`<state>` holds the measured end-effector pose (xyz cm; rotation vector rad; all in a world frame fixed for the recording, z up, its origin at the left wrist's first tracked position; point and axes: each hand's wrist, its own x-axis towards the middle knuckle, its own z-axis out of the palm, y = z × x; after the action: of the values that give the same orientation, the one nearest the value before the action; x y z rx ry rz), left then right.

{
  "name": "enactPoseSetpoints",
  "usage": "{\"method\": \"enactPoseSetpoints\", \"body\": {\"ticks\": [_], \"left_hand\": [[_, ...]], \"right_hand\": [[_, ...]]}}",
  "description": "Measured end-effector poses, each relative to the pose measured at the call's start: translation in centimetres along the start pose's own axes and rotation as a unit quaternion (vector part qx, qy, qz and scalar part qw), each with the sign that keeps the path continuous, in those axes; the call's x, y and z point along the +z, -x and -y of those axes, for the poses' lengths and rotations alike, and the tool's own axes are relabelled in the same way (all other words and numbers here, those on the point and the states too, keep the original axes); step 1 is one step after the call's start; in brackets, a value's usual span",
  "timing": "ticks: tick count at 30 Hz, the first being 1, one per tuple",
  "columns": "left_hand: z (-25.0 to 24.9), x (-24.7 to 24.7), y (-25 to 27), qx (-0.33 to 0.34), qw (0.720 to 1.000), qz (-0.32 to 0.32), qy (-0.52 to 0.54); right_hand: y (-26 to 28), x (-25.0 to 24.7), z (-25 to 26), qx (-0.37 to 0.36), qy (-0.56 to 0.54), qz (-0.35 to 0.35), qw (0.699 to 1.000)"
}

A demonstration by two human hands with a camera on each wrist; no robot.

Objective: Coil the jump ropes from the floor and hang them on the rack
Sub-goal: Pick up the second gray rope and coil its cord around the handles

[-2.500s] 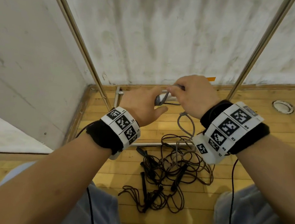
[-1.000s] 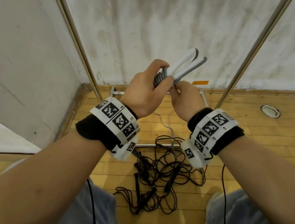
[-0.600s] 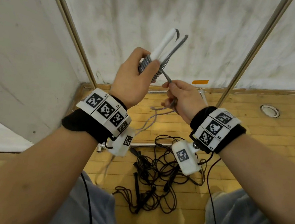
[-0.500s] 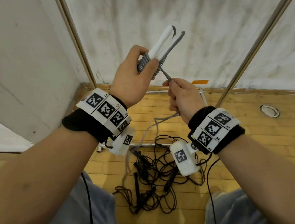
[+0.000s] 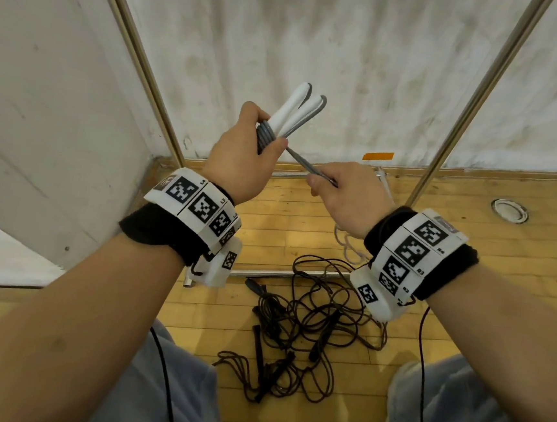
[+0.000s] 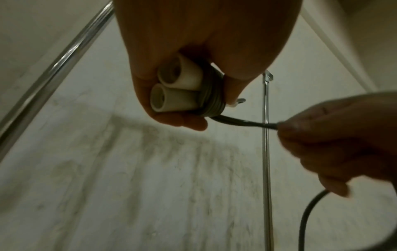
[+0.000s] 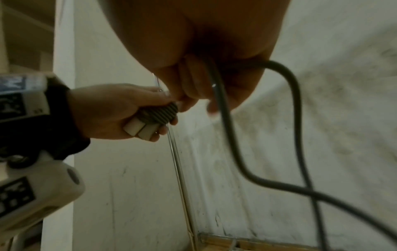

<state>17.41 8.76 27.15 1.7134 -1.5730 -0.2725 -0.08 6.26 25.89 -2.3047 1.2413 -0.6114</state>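
White handles point(image 5: 294, 111) paired in our left hand point(image 5: 241, 160), long axis up-right toward the wall, fingers gripping over wound grey rope point(image 5: 303, 161), our right hand point(image 5: 345, 196) pinching its taut run, rack poles point(image 5: 475, 96) flanking.

Grey jump rope point(image 5: 303, 164): two white handles point(image 5: 294, 111) side by side, tips toward 1 o'clock, cord wound round their base. Black jump ropes point(image 5: 304, 327) tangled on floor at 6 o'clock. Rack point(image 5: 476, 93) uprights behind.
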Motion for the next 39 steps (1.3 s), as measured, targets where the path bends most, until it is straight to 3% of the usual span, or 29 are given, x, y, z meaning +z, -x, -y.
{"method": "enactPoseSetpoints", "body": {"ticks": [5, 9, 13, 17, 21, 25, 34, 36, 39], "left_hand": [[1.1, 0.6, -0.1, -0.007, 0.994, 0.040, -0.098], [1.5, 1.5, -0.1, -0.016, 0.975, 0.110, -0.192], [1.4, 2.7, 1.0, 0.036, 0.958, 0.180, -0.219], [0.7, 3.7, 1.9, 0.089, 0.944, 0.160, -0.274], [0.1, 4.2, 2.3, 0.087, 0.947, 0.182, -0.251], [-0.9, 4.0, 3.0, 0.113, 0.958, 0.196, -0.176], [-2.3, 2.2, 3.8, 0.161, 0.963, 0.201, -0.079], [-2.4, 1.8, 3.7, 0.158, 0.969, 0.179, -0.064], [-2.3, 1.4, 3.5, 0.130, 0.982, 0.128, -0.041]], "right_hand": [[0.5, -0.5, 0.4, -0.027, 0.033, 0.002, 0.999], [0.6, -1.0, 0.6, -0.057, 0.033, 0.028, 0.997], [0.1, -2.1, 0.3, -0.052, 0.020, -0.030, 0.998], [0.0, -2.3, 0.3, -0.059, 0.012, -0.055, 0.997], [-0.4, -2.9, -0.4, -0.043, 0.056, -0.079, 0.994], [-1.0, -3.8, -1.4, -0.010, 0.020, -0.097, 0.995], [-1.9, -4.0, -3.1, 0.051, -0.157, 0.039, 0.985], [-1.7, -3.3, -3.0, 0.051, -0.203, 0.076, 0.975], [-1.1, -1.3, -2.3, 0.057, -0.173, 0.124, 0.975]]}}
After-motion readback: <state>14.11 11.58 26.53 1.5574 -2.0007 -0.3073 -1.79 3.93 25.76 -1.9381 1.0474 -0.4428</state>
